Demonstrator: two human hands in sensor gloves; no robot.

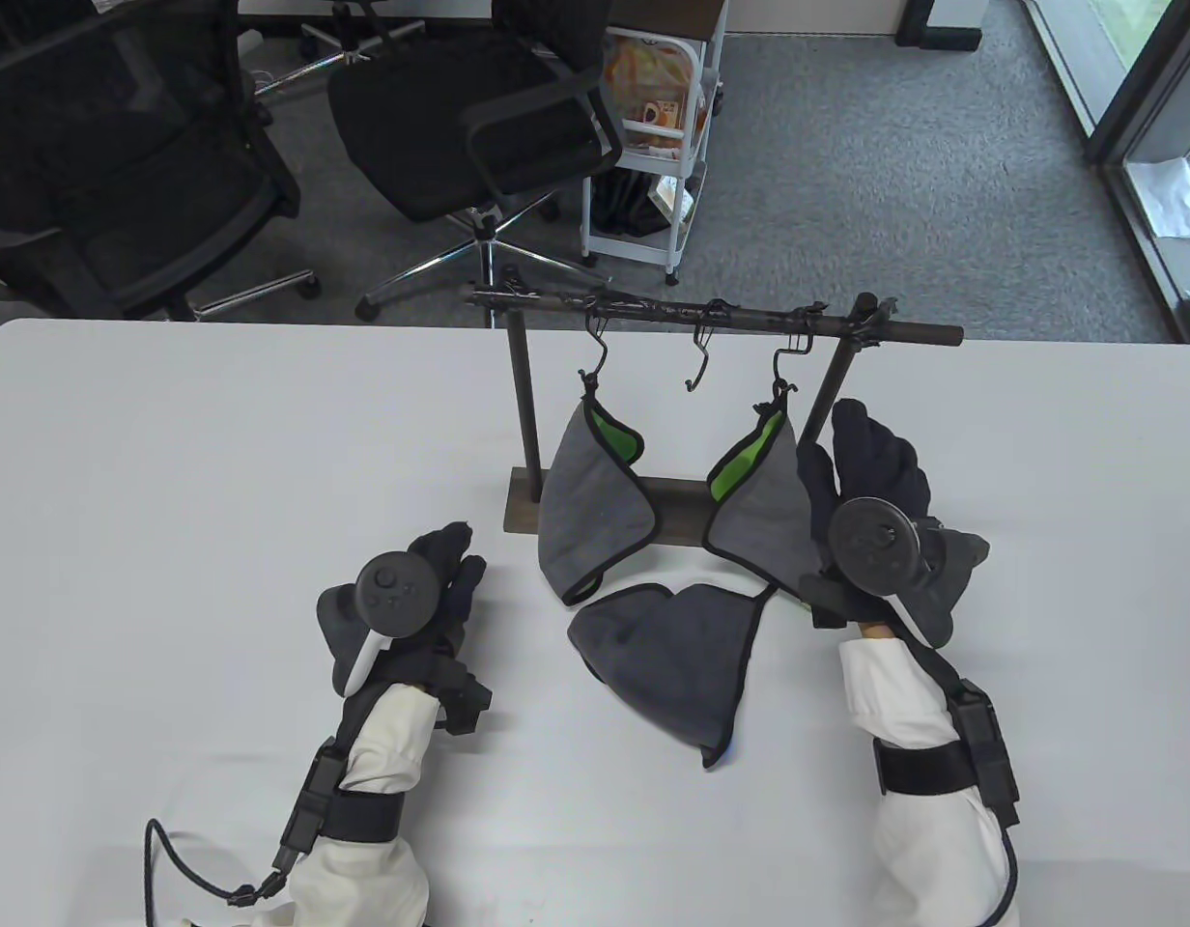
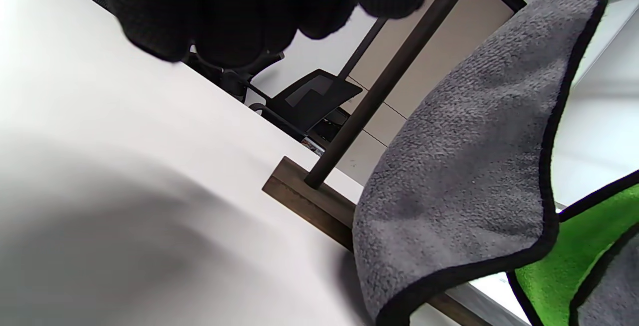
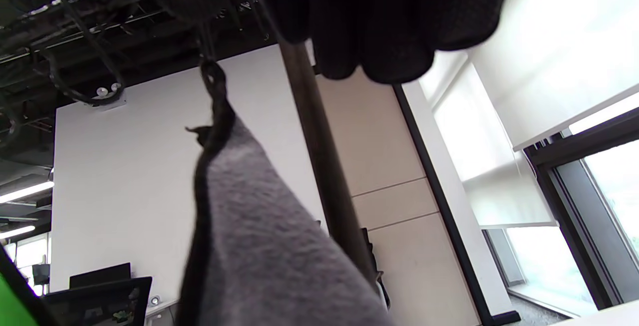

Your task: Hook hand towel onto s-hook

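While two towels hang hooked, right hand point(image 1: 870, 502) spreads wide beside the rack post point(image 1: 839, 372); left hand point(image 1: 416, 599) curls empty.

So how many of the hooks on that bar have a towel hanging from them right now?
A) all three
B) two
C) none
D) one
B: on the bar, the left hook and right hook each carry a grey towel, the left towel and the right towel; the middle hook hangs bare, and a third towel lies on the table.
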